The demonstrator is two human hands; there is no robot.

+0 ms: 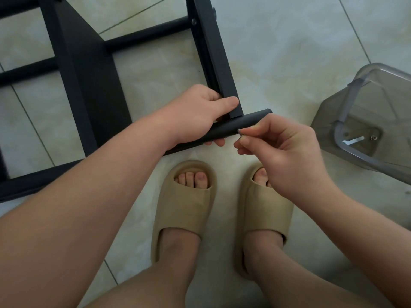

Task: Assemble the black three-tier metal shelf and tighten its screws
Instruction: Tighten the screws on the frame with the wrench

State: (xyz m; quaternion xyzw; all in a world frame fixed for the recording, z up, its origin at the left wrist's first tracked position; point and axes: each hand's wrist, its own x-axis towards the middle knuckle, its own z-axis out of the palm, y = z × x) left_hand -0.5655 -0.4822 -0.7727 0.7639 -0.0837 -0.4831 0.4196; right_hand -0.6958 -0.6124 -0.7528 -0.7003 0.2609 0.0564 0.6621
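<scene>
The black metal shelf frame lies on its side on the tiled floor, filling the upper left. My left hand grips the corner where an angled upright meets a round black crossbar. My right hand pinches a small grey screw between thumb and forefinger, its tip against the crossbar's near side. A fitted screw head shows higher up the upright.
A clear grey plastic container sits at the right, holding a metal hex key and a small screw. My feet in tan slippers stand just below the crossbar. Pale floor tiles spread to the upper right.
</scene>
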